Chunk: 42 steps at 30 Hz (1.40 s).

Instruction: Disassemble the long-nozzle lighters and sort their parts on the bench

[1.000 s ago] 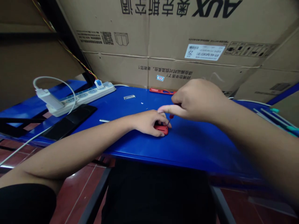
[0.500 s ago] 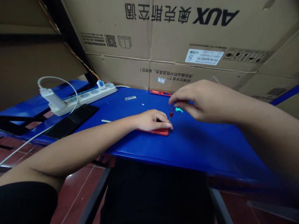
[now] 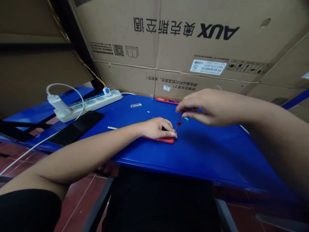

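A flat red device [image 3: 161, 139] lies on the blue table [image 3: 205, 151]. My left hand [image 3: 156, 128] rests on top of it, fingers curled down and pressing it to the table. My right hand [image 3: 205, 106] hovers just right of it and pinches a small screwdriver [image 3: 180, 123] with a red collar and a teal cap. The tool's tip points down at the device's right end, beside my left fingertips.
A white power strip [image 3: 89, 102] with a plugged charger and cable sits at the left, with a black phone [image 3: 77, 127] in front of it. A red frame piece [image 3: 167, 100], a small clear part [image 3: 135, 105] and a metal rod [image 3: 112, 128] lie behind. Big cardboard boxes [image 3: 183, 48] form the backdrop.
My right hand has risen off the device and loosened from a fist over the tool to a fingertip pinch. The red device shows more under my left hand.
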Available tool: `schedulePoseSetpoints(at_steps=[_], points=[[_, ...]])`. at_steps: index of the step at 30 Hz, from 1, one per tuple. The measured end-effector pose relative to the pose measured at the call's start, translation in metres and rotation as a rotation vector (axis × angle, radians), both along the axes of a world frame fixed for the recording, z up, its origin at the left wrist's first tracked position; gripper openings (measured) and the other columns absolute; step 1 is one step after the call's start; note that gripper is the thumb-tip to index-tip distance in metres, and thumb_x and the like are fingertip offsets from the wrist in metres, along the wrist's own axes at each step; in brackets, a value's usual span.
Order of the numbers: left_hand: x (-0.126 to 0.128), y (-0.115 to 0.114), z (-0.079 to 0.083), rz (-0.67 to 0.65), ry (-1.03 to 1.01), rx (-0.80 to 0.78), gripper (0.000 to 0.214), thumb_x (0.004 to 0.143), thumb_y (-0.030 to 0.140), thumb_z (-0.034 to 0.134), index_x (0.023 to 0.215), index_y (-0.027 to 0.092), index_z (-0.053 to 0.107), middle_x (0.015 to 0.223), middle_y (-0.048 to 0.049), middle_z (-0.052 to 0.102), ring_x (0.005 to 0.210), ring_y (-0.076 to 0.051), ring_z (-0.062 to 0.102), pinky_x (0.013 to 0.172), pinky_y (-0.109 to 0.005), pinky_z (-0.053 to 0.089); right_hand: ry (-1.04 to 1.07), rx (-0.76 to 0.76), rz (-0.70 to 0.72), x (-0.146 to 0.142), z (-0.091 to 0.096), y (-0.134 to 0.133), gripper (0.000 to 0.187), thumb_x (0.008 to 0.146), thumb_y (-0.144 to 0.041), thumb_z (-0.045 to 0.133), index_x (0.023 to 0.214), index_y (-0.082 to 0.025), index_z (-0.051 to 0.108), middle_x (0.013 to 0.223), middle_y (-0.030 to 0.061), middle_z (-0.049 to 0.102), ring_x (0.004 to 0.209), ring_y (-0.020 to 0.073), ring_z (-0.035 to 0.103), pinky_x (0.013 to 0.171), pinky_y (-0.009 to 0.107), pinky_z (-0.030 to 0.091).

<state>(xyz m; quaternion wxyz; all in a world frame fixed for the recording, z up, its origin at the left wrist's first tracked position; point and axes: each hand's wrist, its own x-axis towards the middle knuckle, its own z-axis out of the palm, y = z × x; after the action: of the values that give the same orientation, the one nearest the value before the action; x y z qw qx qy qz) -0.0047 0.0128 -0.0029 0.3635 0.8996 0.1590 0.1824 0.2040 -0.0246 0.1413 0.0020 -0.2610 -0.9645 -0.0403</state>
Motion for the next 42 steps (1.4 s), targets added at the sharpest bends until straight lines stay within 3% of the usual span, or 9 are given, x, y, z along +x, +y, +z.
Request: schedulePoseSetpoints(at_steps=[4, 10, 14, 19, 21, 29, 34, 37, 42], points=[[-0.001, -0.001, 0.0, 0.008, -0.011, 0.017, 0.022, 0.094, 0.033, 0.062, 0.101, 0.02, 0.079, 0.099, -0.0061, 0.076, 0.093, -0.014, 0.067, 0.088, -0.026, 0.048, -0.002, -0.012, 0.019, -0.004, 0.0, -0.002, 0.028, 0.093, -0.026, 0.046, 0.094, -0.02, 0.074, 0.092, 0.0066, 0.074, 0.082, 0.0191, 0.066, 0.072, 0.031, 0.045], [0.0, -0.005, 0.002, 0.047, -0.152, 0.032, 0.02, 0.092, 0.03, 0.064, 0.101, 0.018, 0.078, 0.096, -0.0065, 0.075, 0.092, -0.014, 0.066, 0.086, -0.026, 0.05, -0.179, 0.239, -0.26, -0.026, -0.009, -0.012, 0.051, 0.098, -0.046, 0.039, 0.078, -0.016, 0.075, 0.072, 0.0112, 0.07, 0.064, 0.0202, 0.06, 0.056, 0.03, 0.031], [0.001, -0.004, 0.002, 0.027, -0.152, 0.018, 0.019, 0.092, 0.027, 0.064, 0.098, 0.018, 0.079, 0.097, -0.0078, 0.075, 0.09, -0.014, 0.066, 0.086, -0.026, 0.05, -0.178, 0.275, -0.381, -0.028, -0.008, -0.013, 0.063, 0.099, -0.056, 0.032, 0.075, -0.018, 0.076, 0.069, 0.0113, 0.07, 0.066, 0.0222, 0.062, 0.055, 0.03, 0.03], [0.0, -0.003, 0.001, 0.036, -0.163, 0.006, 0.016, 0.092, 0.026, 0.065, 0.098, 0.02, 0.079, 0.095, -0.0062, 0.075, 0.089, -0.013, 0.066, 0.087, -0.027, 0.05, -0.05, 0.066, -0.126, -0.008, 0.001, -0.005, 0.035, 0.095, -0.041, 0.046, 0.11, -0.023, 0.072, 0.102, 0.0066, 0.074, 0.084, 0.0205, 0.067, 0.065, 0.03, 0.042], [0.0, -0.004, 0.001, 0.045, -0.15, -0.009, 0.016, 0.091, 0.027, 0.066, 0.098, 0.02, 0.079, 0.095, -0.0059, 0.075, 0.09, -0.013, 0.065, 0.087, -0.027, 0.05, -0.057, 0.038, -0.061, -0.004, 0.0, -0.004, 0.031, 0.093, -0.032, 0.047, 0.108, -0.023, 0.072, 0.103, 0.0057, 0.074, 0.086, 0.0197, 0.067, 0.068, 0.03, 0.043], [0.001, -0.004, 0.003, 0.012, -0.098, -0.01, 0.018, 0.09, 0.034, 0.067, 0.095, 0.021, 0.079, 0.091, -0.0056, 0.075, 0.087, -0.014, 0.065, 0.088, -0.029, 0.05, -0.196, 0.204, -0.314, -0.016, -0.006, -0.014, 0.059, 0.098, -0.056, 0.031, 0.077, -0.022, 0.075, 0.068, 0.0079, 0.068, 0.062, 0.0215, 0.06, 0.056, 0.032, 0.032], [0.0, -0.003, 0.001, 0.011, -0.108, 0.011, 0.017, 0.092, 0.029, 0.065, 0.097, 0.02, 0.079, 0.093, -0.0055, 0.074, 0.09, -0.013, 0.066, 0.087, -0.026, 0.049, -0.088, 0.049, -0.124, -0.007, 0.002, -0.011, 0.033, 0.093, -0.042, 0.047, 0.104, -0.023, 0.072, 0.098, 0.0068, 0.073, 0.08, 0.0209, 0.064, 0.062, 0.03, 0.039], [0.0, -0.002, 0.0, 0.01, -0.099, 0.013, 0.016, 0.092, 0.029, 0.065, 0.096, 0.021, 0.079, 0.093, -0.005, 0.074, 0.088, -0.013, 0.066, 0.085, -0.025, 0.048, -0.109, 0.061, -0.122, -0.01, -0.001, -0.011, 0.029, 0.092, -0.034, 0.047, 0.094, -0.021, 0.073, 0.09, 0.0069, 0.073, 0.075, 0.0196, 0.064, 0.061, 0.03, 0.038], [0.001, -0.002, 0.002, 0.0, -0.073, 0.013, 0.017, 0.092, 0.029, 0.065, 0.093, 0.02, 0.079, 0.092, -0.0054, 0.075, 0.087, -0.014, 0.065, 0.086, -0.027, 0.049, -0.181, 0.262, -0.32, -0.018, -0.007, -0.013, 0.057, 0.097, -0.055, 0.035, 0.071, -0.02, 0.073, 0.061, 0.0083, 0.065, 0.06, 0.0196, 0.059, 0.054, 0.03, 0.031]])
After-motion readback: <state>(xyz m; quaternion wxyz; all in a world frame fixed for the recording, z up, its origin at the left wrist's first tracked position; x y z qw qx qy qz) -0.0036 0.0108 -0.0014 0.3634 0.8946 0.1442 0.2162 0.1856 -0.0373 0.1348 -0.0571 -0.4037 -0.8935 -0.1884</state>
